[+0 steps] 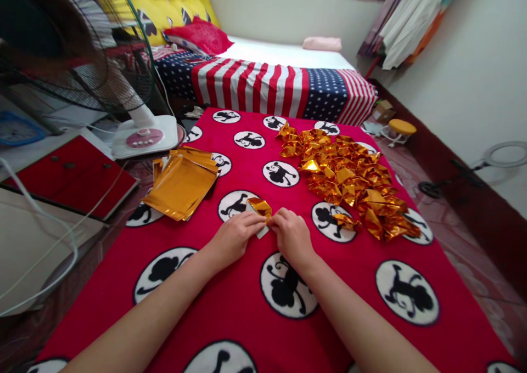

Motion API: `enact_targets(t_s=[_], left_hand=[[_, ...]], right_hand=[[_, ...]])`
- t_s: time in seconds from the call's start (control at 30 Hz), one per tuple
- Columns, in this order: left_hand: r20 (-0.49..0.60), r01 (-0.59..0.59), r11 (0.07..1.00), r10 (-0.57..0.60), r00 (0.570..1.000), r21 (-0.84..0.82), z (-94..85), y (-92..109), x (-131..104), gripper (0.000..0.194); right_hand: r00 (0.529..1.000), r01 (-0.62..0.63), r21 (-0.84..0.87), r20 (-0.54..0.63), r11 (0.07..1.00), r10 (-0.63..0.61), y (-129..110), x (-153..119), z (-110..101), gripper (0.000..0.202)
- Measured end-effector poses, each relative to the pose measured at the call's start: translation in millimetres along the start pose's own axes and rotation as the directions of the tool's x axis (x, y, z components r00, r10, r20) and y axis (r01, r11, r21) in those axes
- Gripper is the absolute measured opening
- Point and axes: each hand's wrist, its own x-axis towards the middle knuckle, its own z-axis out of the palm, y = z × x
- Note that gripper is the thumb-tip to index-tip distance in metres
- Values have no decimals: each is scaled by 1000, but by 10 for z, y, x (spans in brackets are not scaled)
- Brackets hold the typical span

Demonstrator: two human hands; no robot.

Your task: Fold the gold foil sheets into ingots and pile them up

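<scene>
Both the left hand and the right hand pinch a partly folded gold foil sheet between their fingers, low over the red cloth, between the foil stack and the heap of folded gold pieces.

The fan is cut off by the left edge, its blades blurred. Fingertips of the left hand and right hand partly cover the small gold foil piece, its folds too small to read. Both forearms and the red cloth run out of frame at the bottom.
</scene>
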Motion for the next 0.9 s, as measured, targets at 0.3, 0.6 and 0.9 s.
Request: enact_targets(t_s=[0.3, 0.6, 0.9], left_hand=[[58, -104, 992, 99, 993, 78, -111, -65, 42, 34], [32, -137, 989, 135, 990, 59, -140, -76, 23, 28], [-67, -58, 998, 56, 996, -28, -45, -102, 5, 27]], right_hand=[[996, 13, 195, -92, 981, 5, 50, -100, 33, 14], [993, -46, 241, -94, 969, 71, 35, -106, 44, 11], [992, -87, 228, -68, 970, 105, 17, -94, 39, 18]])
